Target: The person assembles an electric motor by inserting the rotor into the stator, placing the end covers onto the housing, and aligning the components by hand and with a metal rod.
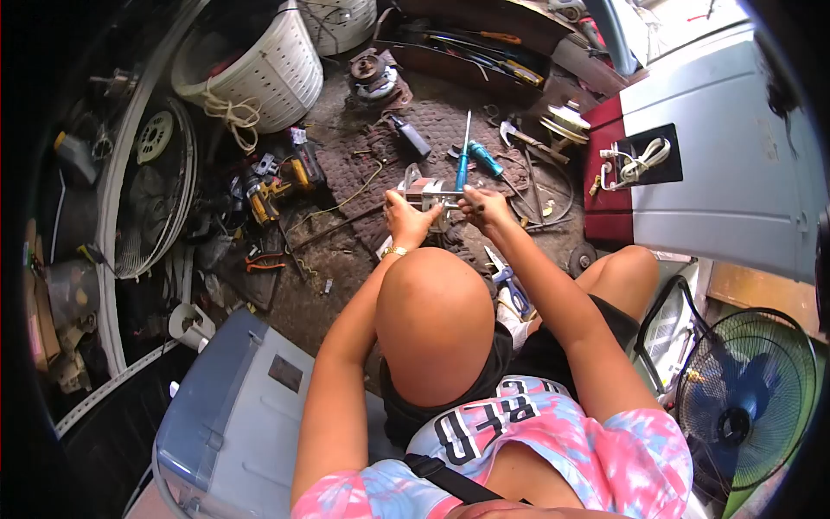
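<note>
Bridging two bare hands, a silvery, roughly cylindrical metal part with a reddish band [424,190] lies over the brown, quilted floor mat [361,180], beyond the raised knee [435,303]. Uneven grip could let it twist and drop; any small loose piece could be lost in the clutter. A slip of the right hand [486,209] could knock the teal-handled, long-shafted screwdriver [462,169] just beyond it, and a lowered forearm could meet the blue-handled metal scissors [519,298]. The left hand [410,218] clasps the part, thumb on the near side; the right fingers pinch its right end, that forearm slanting inward.
</note>
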Available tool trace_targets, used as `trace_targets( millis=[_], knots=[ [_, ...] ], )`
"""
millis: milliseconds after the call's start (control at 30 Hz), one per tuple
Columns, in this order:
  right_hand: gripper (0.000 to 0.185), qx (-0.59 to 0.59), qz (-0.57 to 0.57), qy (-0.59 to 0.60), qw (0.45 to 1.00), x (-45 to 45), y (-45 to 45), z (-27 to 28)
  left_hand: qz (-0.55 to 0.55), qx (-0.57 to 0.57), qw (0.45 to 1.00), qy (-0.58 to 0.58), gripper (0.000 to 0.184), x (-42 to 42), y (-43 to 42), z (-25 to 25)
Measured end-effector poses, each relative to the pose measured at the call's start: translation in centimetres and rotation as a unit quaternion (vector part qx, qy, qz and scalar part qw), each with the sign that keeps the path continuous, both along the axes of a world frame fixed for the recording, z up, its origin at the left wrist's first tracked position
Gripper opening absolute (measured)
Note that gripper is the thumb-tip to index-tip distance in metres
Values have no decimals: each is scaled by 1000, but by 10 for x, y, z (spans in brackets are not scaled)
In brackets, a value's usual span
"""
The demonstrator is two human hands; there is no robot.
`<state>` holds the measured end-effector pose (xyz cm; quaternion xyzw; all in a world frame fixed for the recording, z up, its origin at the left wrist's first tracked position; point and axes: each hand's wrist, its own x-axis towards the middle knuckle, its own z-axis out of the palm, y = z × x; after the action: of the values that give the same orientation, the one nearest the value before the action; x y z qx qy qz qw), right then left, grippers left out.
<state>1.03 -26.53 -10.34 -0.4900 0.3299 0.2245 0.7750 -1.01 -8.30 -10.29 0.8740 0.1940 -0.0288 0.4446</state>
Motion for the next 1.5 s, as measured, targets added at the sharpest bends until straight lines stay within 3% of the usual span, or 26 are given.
trace_targets(
  millis=[100, 167, 200, 267, 367, 400, 433, 500, 533, 567, 633, 700, 733, 767, 833, 933, 967, 1000, 1033, 1100, 1167, 1233, 1267, 1367, 1433, 1500],
  knots=[
    [23, -80, -11, 25, 996, -6, 10, 26, -8, 2, 1000, -7, 86, 0, 2, -6],
    [26, -205, 30, -57, 977, -12, 10, 34, 2, -1, 1000, -16, 88, 0, 3, -11],
    [29, -344, 93, -210, 910, -16, 7, 31, 2, 4, 1000, -17, 88, 0, 4, -8],
    [35, -514, 168, -472, 696, -14, -6, 24, -6, -4, 1000, -30, 85, 0, 7, -8],
    [26, -530, 249, -514, 627, -10, -11, 38, -6, 5, 999, -40, 85, 0, 4, -8],
    [21, -505, 216, -501, 669, -7, -12, 26, -7, 4, 999, -42, 85, 0, 3, -8],
    [18, -465, 209, -410, 757, -7, -10, 24, -9, 13, 999, -32, 85, 0, 3, -8],
    [21, -311, 50, -169, 934, 2, 5, 6, -6, 23, 1000, -17, 85, 0, 2, -7],
    [24, -154, 25, -64, 986, 6, 1, -6, -3, 21, 1000, -18, 84, 0, 1, -7],
    [28, 11, -3, 41, 999, 7, -2, -13, 0, 19, 1000, -18, 83, 0, 2, -6],
    [28, -17, -17, 63, 998, 0, 6, 11, -2, 7, 1000, -28, 82, 2, 5, -10],
    [20, -178, 61, -66, 980, -9, 5, 16, 1, 0, 1000, -22, 82, 1, 6, -11],
    [18, -393, 126, -228, 882, -13, 3, 15, -2, -3, 1000, -27, 82, 1, 6, -12],
    [18, -535, 135, -430, 715, -11, -1, 13, -6, -5, 999, -31, 82, 1, 7, -13],
    [20, -508, 170, -578, 616, -3, -7, 27, -5, 3, 1000, -29, 82, 2, 6, -14],
    [17, -380, 194, -359, 830, -2, -1, 25, -4, 4, 1000, -15, 85, 1, 5, -9],
    [18, -348, 143, -247, 893, 3, 5, 22, -5, 0, 1000, -15, 85, 1, 4, -7],
    [19, -218, 84, -118, 965, 6, 9, 17, -6, -4, 1000, -15, 85, 1, 4, -8],
    [19, -57, 28, 18, 998, 5, 11, 13, -8, -7, 1000, -14, 85, 1, 5, -8],
    [21, 22, 42, 92, 995, 0, 7, 12, -3, -1, 1000, -28, 83, 1, 6, -11],
    [23, -222, 180, -38, 958, -5, -2, 26, -1, 1, 1000, -28, 83, 2, 8, -12],
    [24, -527, 231, -331, 748, -7, -12, 38, -4, -3, 1000, -15, 85, 2, 9, -11],
    [21, -547, 175, -472, 669, -5, -14, 43, -5, -5, 1000, -7, 85, 0, 9, -10],
    [18, -473, 271, -504, 669, 1, -18, 37, -5, -9, 1000, -2, 85, 1, 7, -9],
    [18, -357, 246, -360, 826, 7, -12, 30, -6, -8, 1000, -12, 85, 1, 7, -11],
    [23, -241, 192, -164, 937, 14, 0, 22, -7, 2, 1000, -31, 85, 1, 8, -12]
  ],
)
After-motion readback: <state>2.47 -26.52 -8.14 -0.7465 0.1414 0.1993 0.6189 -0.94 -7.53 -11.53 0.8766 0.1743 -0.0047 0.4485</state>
